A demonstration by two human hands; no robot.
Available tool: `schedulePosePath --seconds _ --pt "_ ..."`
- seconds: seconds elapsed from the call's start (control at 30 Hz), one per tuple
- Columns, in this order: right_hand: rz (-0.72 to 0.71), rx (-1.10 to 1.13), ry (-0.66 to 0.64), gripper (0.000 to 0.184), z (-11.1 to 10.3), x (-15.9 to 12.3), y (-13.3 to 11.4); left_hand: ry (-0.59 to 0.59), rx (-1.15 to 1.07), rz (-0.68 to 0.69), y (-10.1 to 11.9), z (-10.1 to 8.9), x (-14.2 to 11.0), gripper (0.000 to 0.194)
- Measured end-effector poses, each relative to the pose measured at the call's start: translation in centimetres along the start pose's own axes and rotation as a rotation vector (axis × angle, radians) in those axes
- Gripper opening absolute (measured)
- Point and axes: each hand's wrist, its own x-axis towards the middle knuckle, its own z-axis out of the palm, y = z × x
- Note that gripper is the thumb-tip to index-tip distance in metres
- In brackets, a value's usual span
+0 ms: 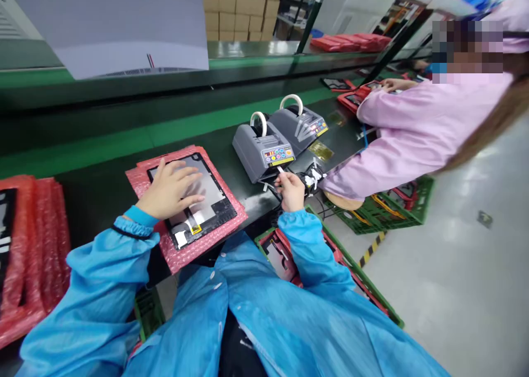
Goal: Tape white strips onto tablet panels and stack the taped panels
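Note:
My left hand (176, 187) lies with its fingers spread over a flat tablet-like panel (212, 187), grey with a black border and a yellow-edged patch near its lower end. Under the panel is a red bubble-wrap sheet (185, 258) on the dark bench. To the right, my right hand (290, 190) pinches a small pale strip of tape (281, 170) between thumb and fingers. It is just in front of a grey tape dispenser (258, 154) with a white roll on top. A second grey tape dispenser (303, 126) stands behind it.
Red bubble-wrap packets (45, 244) are stacked at the left. Scraps of white tape (316, 174) and cables lie right of my right hand. A co-worker in a pink sleeve (397, 123) works at the right. Green crates (392, 311) stand below the bench edge.

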Motion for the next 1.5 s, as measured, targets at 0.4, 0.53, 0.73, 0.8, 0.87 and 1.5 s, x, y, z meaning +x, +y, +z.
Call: schedulePosePath --seconds 0.4,0.53,0.73,0.8,0.87,1.5 --pt "-0.130 0.006 0.142 0.049 0.2 0.7 1.8 -0.005 -0.011 0.033 -0.1 0.7 0.9 0.047" --pt "-0.177 -0.010 0.162 0.052 0.6 1.4 2.3 -0.007 -0.030 0.036 -0.1 0.7 1.0 0.045" --pt "-0.276 -0.054 0.119 0.053 0.2 0.6 1.7 0.009 -0.156 0.109 0.3 0.5 1.8 0.046" --pt "-0.351 -0.077 -0.014 0.051 0.5 -0.6 0.7 0.024 -0.229 0.114 1.1 0.4 2.3 0.045" --pt "-0.394 -0.103 -0.227 0.049 1.3 -2.0 -0.5 0.043 -0.304 0.093 2.3 0.4 2.9 0.041" --pt "-0.055 -0.134 -0.814 0.054 8.7 -3.0 -2.8 0.059 -0.616 -0.395 4.1 0.6 2.3 0.018"
